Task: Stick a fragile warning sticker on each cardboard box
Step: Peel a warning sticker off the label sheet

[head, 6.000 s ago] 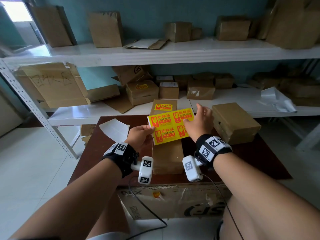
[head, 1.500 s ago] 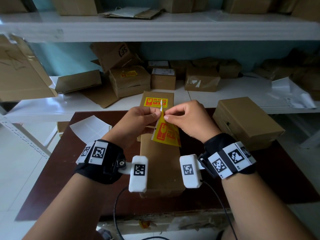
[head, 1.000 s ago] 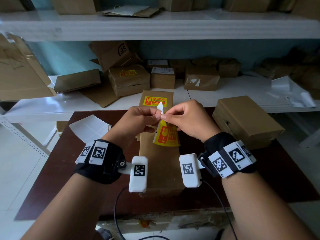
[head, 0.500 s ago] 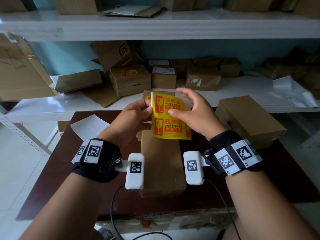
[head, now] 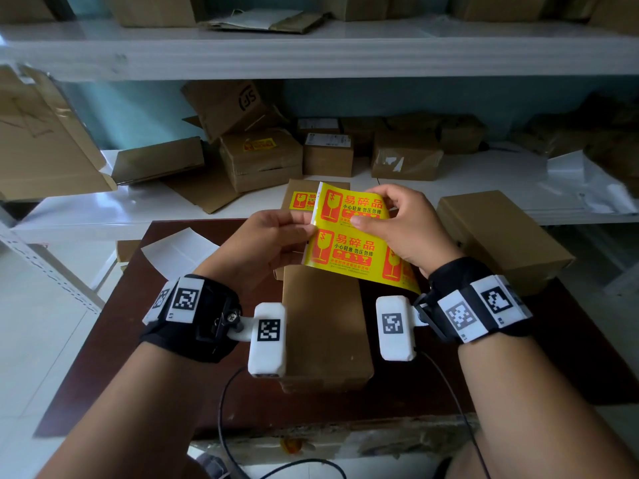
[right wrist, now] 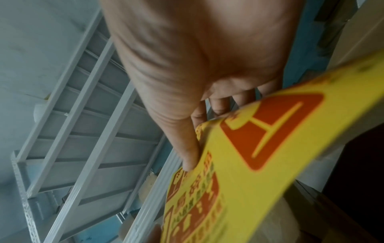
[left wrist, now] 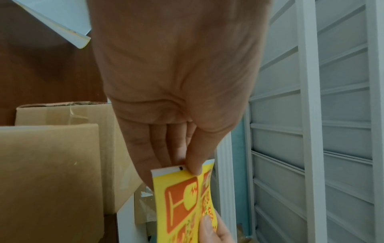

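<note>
A yellow sticker sheet with red fragile marks hangs above a long cardboard box on the brown table. My left hand pinches the sheet's white left edge. My right hand pinches its upper right part, thumb on the printed face. The long box has a yellow sticker on its far end. A second cardboard box lies to the right, no sticker showing on its top.
A white backing sheet lies on the table's left. White metal shelves behind hold several cardboard boxes, one with a yellow sticker. A cable hangs off the table's near edge.
The sheet was held edge-on while my fingers picked at its top corner. It has since turned to face me and spread wider, both hands still holding it.
</note>
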A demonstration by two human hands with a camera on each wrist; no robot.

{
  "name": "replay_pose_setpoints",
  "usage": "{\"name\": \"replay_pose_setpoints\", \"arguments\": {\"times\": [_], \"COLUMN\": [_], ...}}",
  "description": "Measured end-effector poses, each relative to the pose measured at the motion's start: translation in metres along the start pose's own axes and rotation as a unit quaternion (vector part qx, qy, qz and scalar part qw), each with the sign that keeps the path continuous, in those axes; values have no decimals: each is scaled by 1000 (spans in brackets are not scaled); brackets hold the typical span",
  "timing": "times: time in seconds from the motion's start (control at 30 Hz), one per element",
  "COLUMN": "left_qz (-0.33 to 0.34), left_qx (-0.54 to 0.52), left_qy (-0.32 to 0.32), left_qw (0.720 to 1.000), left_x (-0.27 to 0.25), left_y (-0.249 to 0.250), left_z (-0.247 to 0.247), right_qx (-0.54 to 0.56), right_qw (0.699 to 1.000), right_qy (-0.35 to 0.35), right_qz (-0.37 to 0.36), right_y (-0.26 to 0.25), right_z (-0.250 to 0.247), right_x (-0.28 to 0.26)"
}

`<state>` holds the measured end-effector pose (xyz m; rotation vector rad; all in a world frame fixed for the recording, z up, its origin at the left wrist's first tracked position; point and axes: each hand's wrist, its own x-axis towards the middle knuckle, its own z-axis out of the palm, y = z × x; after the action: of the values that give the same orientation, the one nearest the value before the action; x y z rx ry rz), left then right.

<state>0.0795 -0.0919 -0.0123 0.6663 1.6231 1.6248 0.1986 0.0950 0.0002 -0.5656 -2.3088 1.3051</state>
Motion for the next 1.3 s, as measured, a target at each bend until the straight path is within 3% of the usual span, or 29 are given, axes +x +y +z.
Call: {"name": "replay_pose_setpoints", "arguments": {"times": [0.33, 0.47, 0.57, 0.73, 0.93, 1.3], "left_qz": [-15, -9, -3, 6, 11, 41], "left_qx": [-21, -23, -39, -36, -29, 31], "left_qy": [16, 28, 31, 25, 39, 56], "left_qw": [1000, 999, 999, 999, 999, 997], "left_x": [0, 3, 4, 4, 4, 2], "left_y": [-1, -3, -4, -6, -7, -7], "left_z": [6, 10, 12, 15, 15, 16], "right_qx": [-87, -175, -154, -130, -104, -113], "right_qw": [996, 978, 978, 987, 992, 991], "right_qy": [30, 93, 90, 35, 17, 31], "right_qz": [3, -67, -111, -86, -72, -67], "right_y": [0, -7, -14, -17, -16, -16], "right_z": [3, 6, 13, 19, 21, 24], "right_x": [-1, -6, -10, -13, -13, -14]}}
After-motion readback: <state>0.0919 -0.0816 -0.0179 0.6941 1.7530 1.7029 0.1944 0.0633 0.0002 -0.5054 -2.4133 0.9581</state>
